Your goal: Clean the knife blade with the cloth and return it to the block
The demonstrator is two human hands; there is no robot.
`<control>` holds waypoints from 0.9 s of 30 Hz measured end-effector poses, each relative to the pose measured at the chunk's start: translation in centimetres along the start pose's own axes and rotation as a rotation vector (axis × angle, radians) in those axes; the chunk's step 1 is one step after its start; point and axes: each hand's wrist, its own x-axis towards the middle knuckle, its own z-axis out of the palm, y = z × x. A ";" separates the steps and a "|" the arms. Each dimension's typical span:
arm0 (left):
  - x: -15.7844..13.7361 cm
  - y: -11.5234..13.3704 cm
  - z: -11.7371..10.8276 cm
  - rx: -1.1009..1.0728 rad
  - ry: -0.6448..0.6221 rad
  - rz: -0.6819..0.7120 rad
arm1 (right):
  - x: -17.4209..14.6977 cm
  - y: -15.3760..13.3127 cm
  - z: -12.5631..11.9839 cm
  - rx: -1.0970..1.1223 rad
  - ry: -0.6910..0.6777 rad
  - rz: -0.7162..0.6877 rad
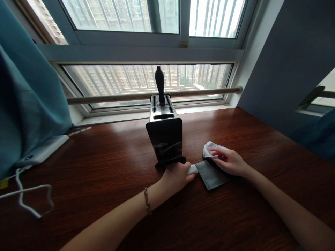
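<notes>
My left hand (177,177) is closed around the pale handle end of a cleaver (210,176). Its broad grey rectangular blade lies low over the table, pointing right. In my right hand (230,162) a white cloth (209,149) is pinched, fingers bent over it at the far edge of the blade. Part of the blade is hidden beneath that hand. Just beyond my left hand stands a black knife block (167,139) with a slotted metal top. A single black-handled tool (159,83) sticks upright out of it; its lower part is hidden inside.
The dark red wooden table (110,181) reaches to the window sill. At the left lie a white device (43,150) and a looped white cable (28,207) beside a blue curtain (34,76). A rail (117,98) crosses the window, and a wall (282,69) rises at right.
</notes>
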 end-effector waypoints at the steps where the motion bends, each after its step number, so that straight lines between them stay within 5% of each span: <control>1: 0.0 0.0 0.0 -0.001 0.000 0.000 | -0.2 -0.6 0.2 0.104 -0.060 -0.021; 6: 0.1 0.0 0.0 -0.017 0.008 -0.002 | -1.0 -2.6 0.6 0.566 -0.404 -0.062; 10: 0.0 0.0 0.2 -0.030 0.012 0.018 | -1.2 -3.5 1.0 0.648 -0.512 -0.094; 16: -0.1 0.0 0.3 -0.029 0.018 0.021 | -0.9 -3.7 1.6 0.587 -0.440 -0.004; 23: -0.1 0.2 0.1 -0.006 0.002 -0.008 | -0.4 -1.9 0.4 0.501 -0.233 0.204; 27: -0.1 0.2 0.1 0.006 0.002 -0.022 | -0.3 0.0 -0.5 0.276 -0.055 0.310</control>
